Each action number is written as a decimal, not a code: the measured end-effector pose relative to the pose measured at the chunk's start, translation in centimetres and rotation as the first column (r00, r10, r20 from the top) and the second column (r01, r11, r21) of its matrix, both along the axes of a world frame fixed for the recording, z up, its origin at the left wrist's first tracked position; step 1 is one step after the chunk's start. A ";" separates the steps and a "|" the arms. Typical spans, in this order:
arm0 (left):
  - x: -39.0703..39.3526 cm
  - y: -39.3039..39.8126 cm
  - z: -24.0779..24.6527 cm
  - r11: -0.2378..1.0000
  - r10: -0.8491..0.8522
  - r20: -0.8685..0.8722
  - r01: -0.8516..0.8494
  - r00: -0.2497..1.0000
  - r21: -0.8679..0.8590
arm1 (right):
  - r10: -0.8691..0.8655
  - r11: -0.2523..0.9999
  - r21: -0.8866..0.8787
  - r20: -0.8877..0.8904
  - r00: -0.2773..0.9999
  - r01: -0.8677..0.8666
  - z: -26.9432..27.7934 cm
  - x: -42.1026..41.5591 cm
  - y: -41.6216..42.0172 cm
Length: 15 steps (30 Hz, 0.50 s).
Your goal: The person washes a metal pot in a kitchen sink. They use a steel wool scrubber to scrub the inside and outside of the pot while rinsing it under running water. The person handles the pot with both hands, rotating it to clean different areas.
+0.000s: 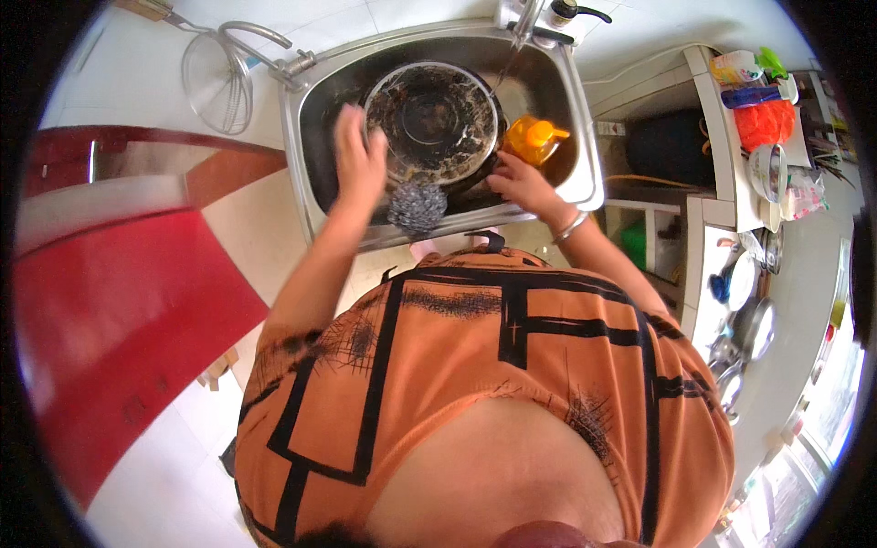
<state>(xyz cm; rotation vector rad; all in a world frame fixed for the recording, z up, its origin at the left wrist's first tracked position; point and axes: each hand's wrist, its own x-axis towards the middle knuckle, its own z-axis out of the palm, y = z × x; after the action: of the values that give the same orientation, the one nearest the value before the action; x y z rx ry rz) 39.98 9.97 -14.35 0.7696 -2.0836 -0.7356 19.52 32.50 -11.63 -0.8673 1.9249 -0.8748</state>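
Observation:
A round dark pan (431, 113) with a pale rim and light streaks lies in the stainless steel sink (590, 175). Blurred, my left hand (360, 157) is at the pan's left side, thumb and fingers apart, holding nothing I can see. My right hand (522, 183), with a bangle at the wrist, is by the pan's lower right rim, just below a yellow pump bottle (533, 140). Whether its curled fingers grip the rim is unclear. A steel wool scourer (416, 207) rests at the sink's front edge. A thin water stream falls from the faucet (526, 27) near the pan.
A second curved tap (298, 68) rises at the sink's left corner, beside a hanging wire strainer (219, 82). Red cabinet panels (137, 329) stand to the left. On the right, a tiled shelf (716, 130) holds bags and bowls (767, 171), with several pans (754, 329) further along.

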 end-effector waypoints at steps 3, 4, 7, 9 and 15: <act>3.4 8.4 0.4 0.940 -0.164 0.148 0.109 0.975 0.323 | 0.048 0.999 0.013 -0.254 0.966 -0.046 1.5 -1.8 2.4; 4.0 9.8 0.7 0.921 -0.244 0.316 0.117 0.917 0.372 | -0.058 0.998 0.015 -0.332 0.942 0.066 1.7 -2.3 2.6; 4.5 10.1 0.2 0.964 -0.192 0.381 0.103 0.904 0.244 | -0.188 0.974 -0.031 -0.660 0.728 0.223 3.4 -4.2 2.2; 5.3 8.1 -0.3 0.931 -0.153 0.295 0.037 0.943 0.364 | -0.222 0.969 -0.244 -0.801 0.556 0.036 2.6 -5.5 0.7; 5.7 2.5 -2.5 0.838 -0.022 0.073 -0.021 0.997 0.546 | -0.240 0.911 -0.404 -0.353 0.904 0.084 -3.2 -8.8 -2.2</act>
<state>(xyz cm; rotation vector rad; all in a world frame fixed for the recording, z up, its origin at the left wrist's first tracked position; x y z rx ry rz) 45.68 12.48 -16.87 1.1180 -1.9480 -1.3557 10.77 30.33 -14.78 -1.1969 2.2418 -1.2855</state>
